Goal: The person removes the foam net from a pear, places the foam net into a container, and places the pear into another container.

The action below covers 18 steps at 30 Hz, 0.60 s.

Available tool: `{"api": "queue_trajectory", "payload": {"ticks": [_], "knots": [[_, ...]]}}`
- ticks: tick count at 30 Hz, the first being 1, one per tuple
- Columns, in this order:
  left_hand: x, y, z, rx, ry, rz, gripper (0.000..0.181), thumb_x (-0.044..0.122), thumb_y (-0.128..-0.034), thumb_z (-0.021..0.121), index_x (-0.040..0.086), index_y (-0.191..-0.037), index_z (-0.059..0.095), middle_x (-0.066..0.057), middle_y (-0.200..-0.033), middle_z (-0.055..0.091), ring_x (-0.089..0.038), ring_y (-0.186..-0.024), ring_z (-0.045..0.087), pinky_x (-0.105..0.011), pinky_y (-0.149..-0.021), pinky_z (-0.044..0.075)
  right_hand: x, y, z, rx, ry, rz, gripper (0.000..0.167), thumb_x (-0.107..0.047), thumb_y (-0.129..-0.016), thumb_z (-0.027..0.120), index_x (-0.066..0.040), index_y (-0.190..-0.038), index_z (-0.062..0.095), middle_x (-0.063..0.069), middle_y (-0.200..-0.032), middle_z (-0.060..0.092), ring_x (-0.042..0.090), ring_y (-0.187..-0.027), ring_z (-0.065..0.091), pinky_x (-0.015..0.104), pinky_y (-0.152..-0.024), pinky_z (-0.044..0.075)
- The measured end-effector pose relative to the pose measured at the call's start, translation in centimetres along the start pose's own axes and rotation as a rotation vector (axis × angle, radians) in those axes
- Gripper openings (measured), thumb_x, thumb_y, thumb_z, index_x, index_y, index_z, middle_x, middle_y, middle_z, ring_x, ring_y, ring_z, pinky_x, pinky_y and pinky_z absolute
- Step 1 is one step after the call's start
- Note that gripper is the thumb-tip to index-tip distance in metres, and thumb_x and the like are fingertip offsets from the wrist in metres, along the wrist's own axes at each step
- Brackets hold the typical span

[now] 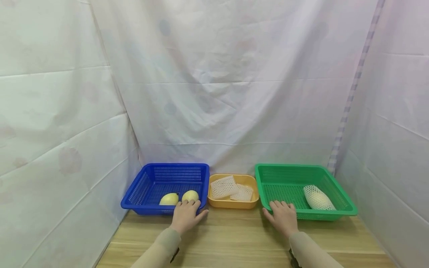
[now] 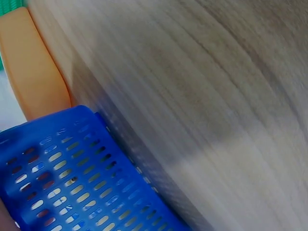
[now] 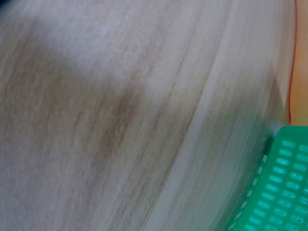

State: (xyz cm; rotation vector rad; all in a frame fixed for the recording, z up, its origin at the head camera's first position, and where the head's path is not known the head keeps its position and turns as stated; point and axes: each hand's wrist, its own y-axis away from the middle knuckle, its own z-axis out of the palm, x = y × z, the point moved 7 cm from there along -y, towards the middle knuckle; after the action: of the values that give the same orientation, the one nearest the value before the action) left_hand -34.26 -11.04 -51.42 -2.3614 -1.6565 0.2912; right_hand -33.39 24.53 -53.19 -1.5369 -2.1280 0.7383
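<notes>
In the head view my left hand [image 1: 186, 215] rests at the front rim of a blue plastic basket [image 1: 134, 201], thumb spread to the right. Two pale yellow pears [image 1: 169, 199] lie inside near that rim, one just beyond my fingertips. My right hand [image 1: 283, 217] lies at the front-left rim of a green basket [image 1: 340, 197], fingers forward and thumb out to the left. At that basket's right side is a pale fruit in a white foam net [image 1: 319, 198]. Neither hand appears to hold anything. Both wrist views show basket sides and the tabletop.
Between the baskets stands a small orange-yellow tray [image 1: 231, 204] with white foam nets [image 1: 223, 187] in it. All three containers sit at the back of a wooden table [image 1: 231, 238]. White cloth [image 1: 214, 93] hangs behind and on both sides.
</notes>
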Motion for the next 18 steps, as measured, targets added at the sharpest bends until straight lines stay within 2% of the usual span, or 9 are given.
{"api": "queue_trajectory", "payload": {"ticks": [7, 11, 18], "knots": [[0.02, 0.25, -0.26, 0.068, 0.041, -0.012, 0.045, 0.059, -0.0941, 0.049, 0.018, -0.105, 0.065, -0.004, -0.098, 0.063, -0.03, -0.089, 0.055, -0.048, -0.078, 0.041, -0.17, 0.01, 0.2, -0.034, -0.002, 0.01, 0.037, -0.049, -0.086, 0.064, -0.013, -0.094, 0.066, 0.004, -0.088, 0.066, 0.025, -0.075, 0.056, 0.044, -0.065, 0.039], [0.11, 0.2, -0.44, 0.105, 0.041, -0.012, 0.039, 0.056, -0.096, 0.047, 0.02, -0.093, 0.061, -0.002, -0.089, 0.061, -0.028, -0.083, 0.054, -0.046, -0.074, 0.04, -0.14, 0.01, 0.15, -0.055, -0.01, 0.015, 0.038, -0.048, -0.087, 0.063, -0.012, -0.096, 0.067, 0.005, -0.09, 0.067, 0.026, -0.077, 0.058, 0.044, -0.067, 0.039], [0.26, -0.09, -0.41, 0.103, 0.042, -0.023, 0.032, 0.05, -0.0968, 0.051, 0.021, -0.085, 0.057, 0.0, -0.082, 0.058, -0.027, -0.077, 0.053, -0.046, -0.072, 0.04, -0.11, -0.12, -0.11, -0.071, -0.02, 0.011, 0.036, -0.046, -0.087, 0.066, -0.012, -0.097, 0.067, 0.006, -0.091, 0.067, 0.026, -0.077, 0.058, 0.043, -0.066, 0.039]]}}
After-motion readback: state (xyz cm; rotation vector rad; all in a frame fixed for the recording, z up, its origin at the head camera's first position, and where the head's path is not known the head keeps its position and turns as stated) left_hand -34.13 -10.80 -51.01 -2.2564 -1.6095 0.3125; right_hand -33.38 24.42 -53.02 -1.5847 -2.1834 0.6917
